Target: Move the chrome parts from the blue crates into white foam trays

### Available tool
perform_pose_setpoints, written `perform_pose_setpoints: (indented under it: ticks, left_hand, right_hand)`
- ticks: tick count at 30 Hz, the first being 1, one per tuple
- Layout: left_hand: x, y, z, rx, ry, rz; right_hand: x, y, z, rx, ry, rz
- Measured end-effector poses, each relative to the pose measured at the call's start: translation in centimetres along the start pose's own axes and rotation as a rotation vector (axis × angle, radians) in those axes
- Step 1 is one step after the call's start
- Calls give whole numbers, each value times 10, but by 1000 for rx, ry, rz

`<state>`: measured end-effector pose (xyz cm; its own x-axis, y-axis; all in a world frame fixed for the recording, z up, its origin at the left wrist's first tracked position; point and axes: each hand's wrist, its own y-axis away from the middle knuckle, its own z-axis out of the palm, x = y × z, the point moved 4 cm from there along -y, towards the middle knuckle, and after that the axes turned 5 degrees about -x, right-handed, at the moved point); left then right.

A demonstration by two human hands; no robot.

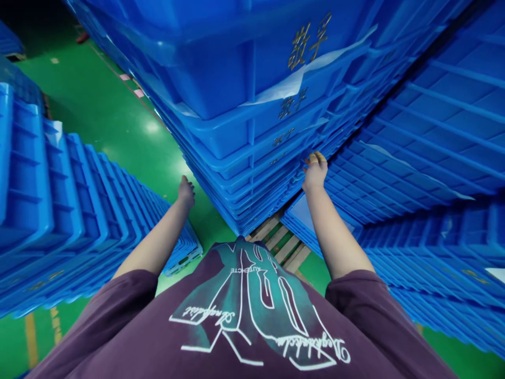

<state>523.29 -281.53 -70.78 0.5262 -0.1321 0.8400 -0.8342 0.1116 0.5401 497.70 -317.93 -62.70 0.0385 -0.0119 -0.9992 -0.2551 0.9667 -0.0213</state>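
Observation:
A tall stack of blue plastic crates (232,142) with gold lettering on its side rises in front of me. My left hand (187,191) hangs in the air left of the stack, above the green floor, its fingers loosely apart and holding nothing. To the stack's right, my right hand (315,169) is raised near the crate rims, its fingers slightly bent and apart, with yellow coverings on some fingertips. Whether it touches a rim I cannot tell. A white sheet (282,90) sticks out between two upper crates.
More stacked blue crates stand at the left (67,200) and the right (430,121). A wooden pallet (298,255) lies low beside the front stack. Green floor (130,121) shows between the stacks, with pinkish marks (138,93) along a line.

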Motion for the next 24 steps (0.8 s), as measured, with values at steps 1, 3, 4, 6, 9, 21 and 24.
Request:
perform_pose_setpoints:
  ticks: [1,3,4,6,9,21,24]
  left_hand:
    - [-19,2,4,-43,-8,-109]
    - [-51,9,12,-144,-5,-261]
    - [-64,12,16,-197,6,-306]
    - [-86,17,22,-299,36,-378]
    - [-117,25,30,-424,71,-458]
    - [-193,62,61,-530,1,-524]
    - [-208,66,61,-478,20,-556]
  right_hand:
    - [0,7,0,-22,17,6]
    - [-1,20,2,-66,53,9]
    - [-2,26,2,-83,74,12]
    - [-4,36,2,-107,117,29]
    - [-4,48,3,-138,173,49]
    - [-4,78,17,-275,238,-8]
    - [-14,87,17,-275,265,28]
